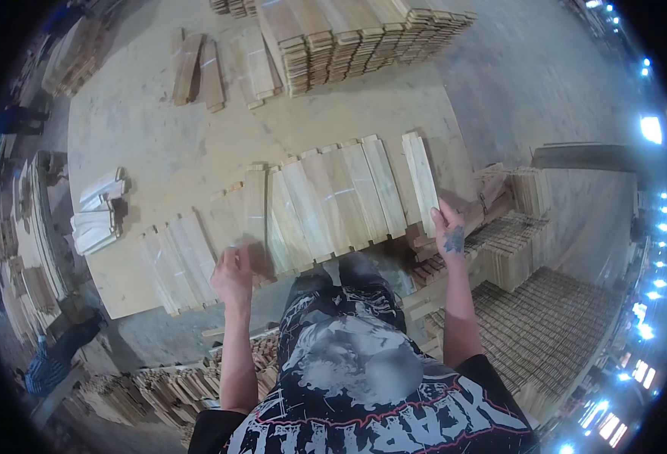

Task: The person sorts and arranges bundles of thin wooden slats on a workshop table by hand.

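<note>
My right hand [448, 225] is closed on the lower end of a pale wooden plank [421, 172], which stands apart at the right of a row. That row of planks [333, 198] lies side by side along the near edge of the table [174, 144]. My left hand [233, 271] is over the near edge, its fingers curled; whether anything is between them is too small to tell. It is between the row and a smaller group of planks [178, 261] at the left.
A tall stack of planks [349, 45] stands at the table's far side, with loose planks [211, 72] beside it. More pieces [99, 216] lie at the left. Stacked planks [530, 295] fill the lower right. A person [49, 367] is at the lower left.
</note>
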